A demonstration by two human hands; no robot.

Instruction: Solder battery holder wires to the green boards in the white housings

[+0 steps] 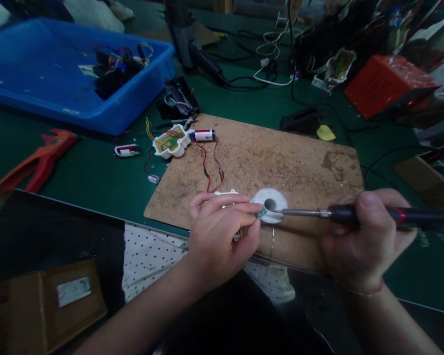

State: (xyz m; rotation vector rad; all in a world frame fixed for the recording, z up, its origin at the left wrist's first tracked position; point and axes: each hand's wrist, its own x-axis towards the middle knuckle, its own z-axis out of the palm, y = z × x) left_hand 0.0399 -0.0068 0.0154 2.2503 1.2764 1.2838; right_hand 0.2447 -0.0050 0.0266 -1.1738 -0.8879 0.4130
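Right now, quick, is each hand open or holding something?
Left hand: closed, with a small green board at its fingertips.
Right hand: closed around the handle of the soldering iron.

Soldering iron (342, 215) partly beyond frame

"What do we grip in our right hand (370, 241)?"
"A soldering iron (340, 214), its tip near a green circuit board (262, 211)."
"And our left hand (222, 227)?"
"We hold that circuit board in it, beside the solder spool (278, 197)."
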